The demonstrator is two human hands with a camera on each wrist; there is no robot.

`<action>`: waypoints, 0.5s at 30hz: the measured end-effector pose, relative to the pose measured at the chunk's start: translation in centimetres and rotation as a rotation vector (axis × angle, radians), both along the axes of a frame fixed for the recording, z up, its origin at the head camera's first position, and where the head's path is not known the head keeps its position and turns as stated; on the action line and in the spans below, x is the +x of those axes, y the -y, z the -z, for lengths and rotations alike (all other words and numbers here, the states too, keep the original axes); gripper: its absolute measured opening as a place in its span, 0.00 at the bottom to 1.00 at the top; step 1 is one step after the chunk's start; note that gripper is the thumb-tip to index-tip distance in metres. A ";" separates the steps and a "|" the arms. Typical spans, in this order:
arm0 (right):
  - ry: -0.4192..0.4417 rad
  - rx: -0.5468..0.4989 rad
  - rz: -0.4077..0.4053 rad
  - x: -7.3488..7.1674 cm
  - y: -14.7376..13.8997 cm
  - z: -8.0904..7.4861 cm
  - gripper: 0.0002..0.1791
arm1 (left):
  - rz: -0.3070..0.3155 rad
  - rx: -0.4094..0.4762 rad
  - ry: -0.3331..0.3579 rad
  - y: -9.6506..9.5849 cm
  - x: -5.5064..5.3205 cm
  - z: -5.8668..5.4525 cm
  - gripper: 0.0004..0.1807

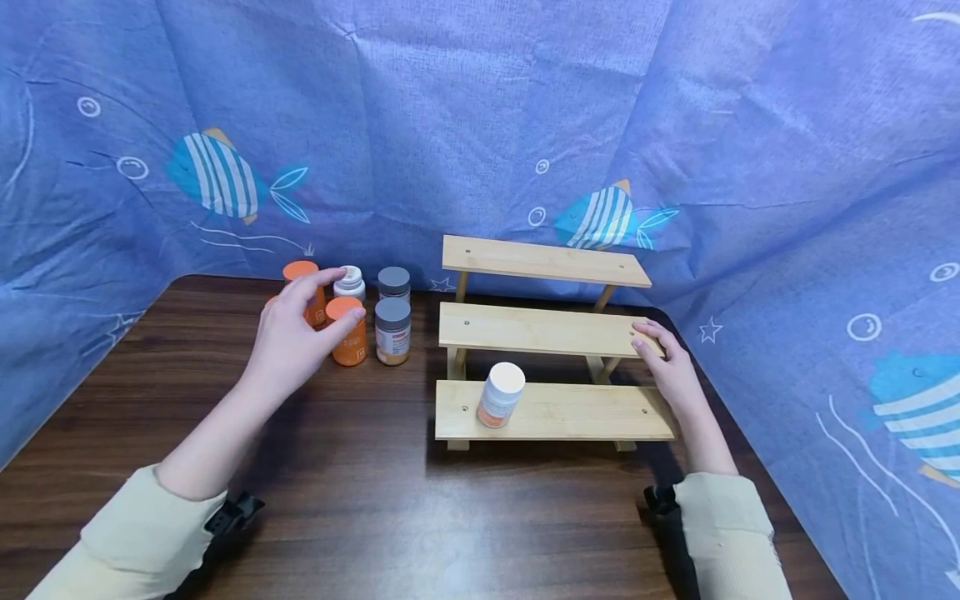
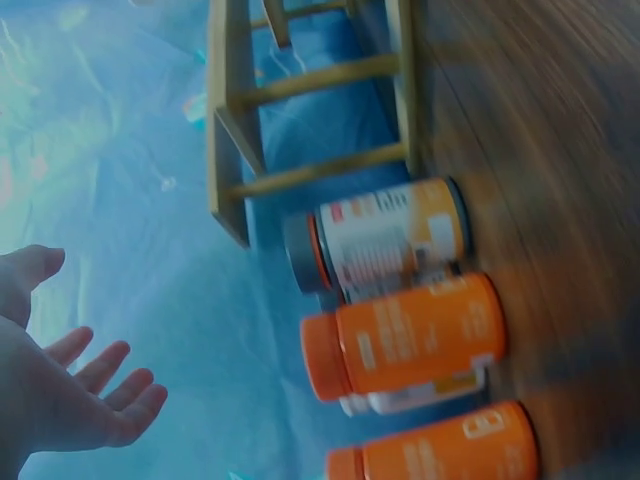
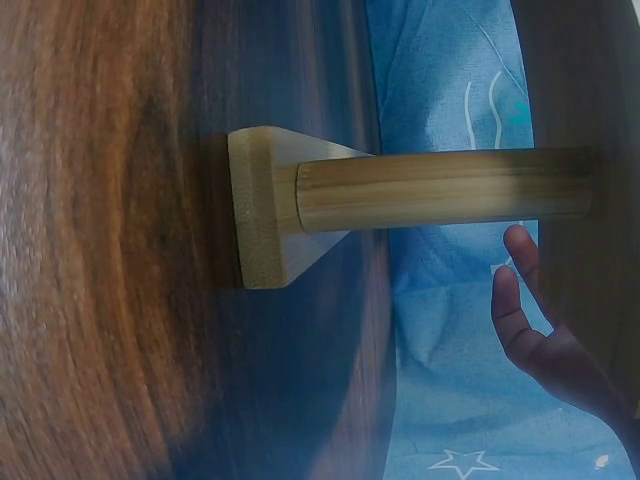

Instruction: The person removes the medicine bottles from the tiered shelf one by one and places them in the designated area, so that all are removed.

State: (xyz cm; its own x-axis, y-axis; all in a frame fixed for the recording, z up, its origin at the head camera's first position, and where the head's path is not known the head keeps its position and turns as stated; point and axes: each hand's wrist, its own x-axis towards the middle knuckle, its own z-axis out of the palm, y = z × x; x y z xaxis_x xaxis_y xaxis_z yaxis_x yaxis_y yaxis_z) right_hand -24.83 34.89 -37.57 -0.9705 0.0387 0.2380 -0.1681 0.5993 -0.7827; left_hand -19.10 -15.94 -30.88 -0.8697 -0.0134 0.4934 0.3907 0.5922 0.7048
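Note:
My left hand (image 1: 288,337) hovers with spread fingers over a cluster of bottles, thumb close to the front orange bottle (image 1: 349,343). In the left wrist view the fingers hold nothing and are apart from the bottles. Behind the front bottle are another orange bottle (image 1: 315,310) and a small white bottle (image 1: 348,287). Grey-lidded bottles (image 1: 393,337) stand to the right. At the right end of the middle board (image 1: 536,329) of a three-tier wooden rack, my right hand (image 1: 675,375) rests its fingertips. A white-capped bottle (image 1: 501,396) stands on the lowest board's left part.
The dark wooden table (image 1: 360,500) bears the rack and bottles. Blue cloth (image 1: 420,125) with fish prints hangs close behind the rack and along the right side. A round wooden support (image 3: 430,190) runs from the rack's foot in the right wrist view.

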 end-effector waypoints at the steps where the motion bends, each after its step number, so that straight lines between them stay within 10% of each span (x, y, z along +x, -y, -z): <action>1: 0.004 0.001 0.001 0.0 0.0 0.0 0.28 | 0.008 0.002 -0.012 -0.3 0.1 0.0 0.30; 15: 0.014 0.006 -0.001 0.1 0.0 -0.1 0.29 | 0.174 -0.001 -0.071 -4.3 0.6 0.4 0.29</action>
State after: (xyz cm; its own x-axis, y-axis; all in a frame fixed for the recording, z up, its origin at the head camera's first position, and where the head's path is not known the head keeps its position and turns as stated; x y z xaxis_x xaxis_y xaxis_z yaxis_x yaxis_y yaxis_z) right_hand -24.78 34.85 -37.46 -0.9737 0.0365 0.2248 -0.1577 0.6039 -0.7813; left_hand -18.48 -11.63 -31.31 -0.8218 0.1346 0.5537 0.5360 0.5125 0.6709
